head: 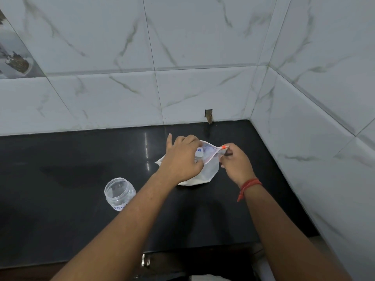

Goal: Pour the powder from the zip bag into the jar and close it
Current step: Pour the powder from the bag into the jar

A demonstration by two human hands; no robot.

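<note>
A clear zip bag (211, 169) with white powder in its bottom rests on the black counter (71, 163), near the back right corner. My left hand (182, 159) grips the bag's top edge on its left side, index finger lifted. My right hand (235, 163) pinches the top right corner by the orange zip slider (223, 147). A clear plastic jar (119, 192) with a white label stands open, without a lid, on the counter to the left of my left forearm. No lid is visible.
White marble-look tiled walls (182, 88) close the counter at the back and on the right. A small dark notch (209, 116) sits in the back wall at counter level. The counter's front edge runs below my forearms.
</note>
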